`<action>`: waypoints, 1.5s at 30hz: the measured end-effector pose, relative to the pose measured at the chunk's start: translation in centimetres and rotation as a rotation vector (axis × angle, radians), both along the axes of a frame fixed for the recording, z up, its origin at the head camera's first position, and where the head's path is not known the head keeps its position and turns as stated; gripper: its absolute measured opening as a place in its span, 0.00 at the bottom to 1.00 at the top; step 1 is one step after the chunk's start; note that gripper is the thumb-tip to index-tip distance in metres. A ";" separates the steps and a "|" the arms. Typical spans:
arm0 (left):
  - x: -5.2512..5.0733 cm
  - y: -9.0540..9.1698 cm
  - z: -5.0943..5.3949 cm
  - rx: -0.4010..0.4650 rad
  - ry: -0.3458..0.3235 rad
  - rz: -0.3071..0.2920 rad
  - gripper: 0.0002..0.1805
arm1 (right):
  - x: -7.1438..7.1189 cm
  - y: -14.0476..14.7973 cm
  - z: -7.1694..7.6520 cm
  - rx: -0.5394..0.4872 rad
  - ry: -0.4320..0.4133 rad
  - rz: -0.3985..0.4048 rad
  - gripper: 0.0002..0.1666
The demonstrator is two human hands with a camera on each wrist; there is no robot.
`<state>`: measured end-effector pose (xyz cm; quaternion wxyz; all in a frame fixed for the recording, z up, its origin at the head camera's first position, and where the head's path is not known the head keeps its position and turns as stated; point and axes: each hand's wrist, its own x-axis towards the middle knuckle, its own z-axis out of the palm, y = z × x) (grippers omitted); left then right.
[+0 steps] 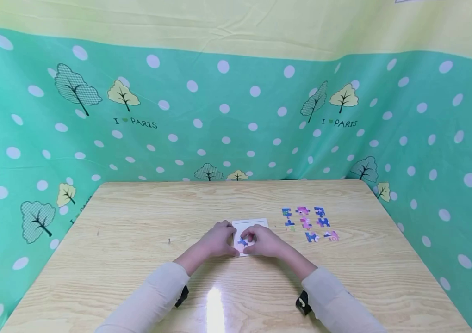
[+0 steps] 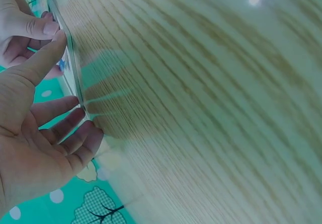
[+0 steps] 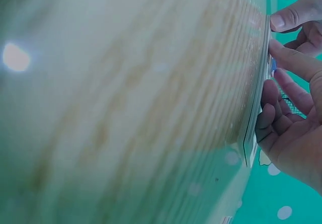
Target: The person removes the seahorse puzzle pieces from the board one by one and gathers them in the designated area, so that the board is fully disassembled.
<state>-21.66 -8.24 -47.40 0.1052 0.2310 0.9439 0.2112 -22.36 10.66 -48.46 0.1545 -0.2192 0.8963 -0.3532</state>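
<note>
A white puzzle tray (image 1: 257,223) lies flat on the table, with blue and pink puzzle pieces (image 1: 242,242) at its lower left, partly hidden by the hands. My left hand (image 1: 218,240) holds the tray's left side, its thumb at the near edge and its fingers spread along the side. From the right, my right hand (image 1: 266,241) reaches over the tray. Its thumb and curled index finger are on either side of a small blue piece there. In the right wrist view, the right thumb (image 3: 294,58) meets the tray's near edge (image 3: 257,95), close to the left thumb.
Several loose puzzle pieces (image 1: 306,223), blue and pink, lie spread on the wooden table (image 1: 144,208) to the right of the tray. A green dotted curtain (image 1: 211,125) hangs behind the table and along its sides. Light glares on the near tabletop.
</note>
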 end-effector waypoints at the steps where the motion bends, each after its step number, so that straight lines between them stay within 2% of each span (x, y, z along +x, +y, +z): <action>1: 0.0 0.0 0.0 -0.002 -0.002 0.001 0.39 | 0.0 0.0 0.0 -0.006 -0.003 -0.001 0.22; 12: -0.2 -0.1 -0.2 -0.004 0.012 0.003 0.40 | 0.2 -0.4 0.0 -0.021 -0.032 -0.038 0.21; 26: -0.1 0.1 -0.1 -0.003 -0.005 0.016 0.41 | 0.2 -0.2 0.3 0.012 0.026 -0.001 0.23; 36: -0.2 0.2 0.0 -0.023 -0.005 0.018 0.42 | 0.1 0.7 1.5 0.034 0.052 -0.039 0.23; 45: -0.2 0.2 -0.1 -0.034 -0.014 0.021 0.41 | -0.1 2.1 1.1 0.045 0.058 -0.077 0.22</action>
